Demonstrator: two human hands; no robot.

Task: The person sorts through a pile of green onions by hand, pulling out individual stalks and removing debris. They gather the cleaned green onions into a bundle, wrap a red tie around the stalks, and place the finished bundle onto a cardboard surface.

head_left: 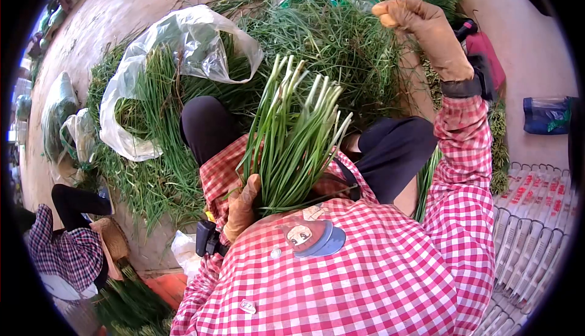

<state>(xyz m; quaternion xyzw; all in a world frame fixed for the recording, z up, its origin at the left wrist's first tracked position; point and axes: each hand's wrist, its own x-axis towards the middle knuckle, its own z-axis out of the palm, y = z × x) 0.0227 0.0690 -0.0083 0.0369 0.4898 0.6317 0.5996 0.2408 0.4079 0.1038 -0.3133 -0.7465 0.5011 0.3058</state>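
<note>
A bunch of green chives (298,135) with pale cut ends pointing away from me rests against my lap and chest. My left hand (242,209), in a tan work glove, closes round its lower left side; part of the grip is hidden behind the stalks. Raised out to the far right is my right hand (420,28), also gloved, with the fingers curled together. What it holds, if anything, I cannot make out. Beneath that hand and to its left lies a big heap of loose green stalks (341,43).
A clear plastic bag (204,43) lies over greens at the left. Another person (70,244) in a checked shirt sits at the lower left. Stacked white packs with red print (536,199) stand at the right, below a blue packet (544,115). Filled bags (61,110) stand further left.
</note>
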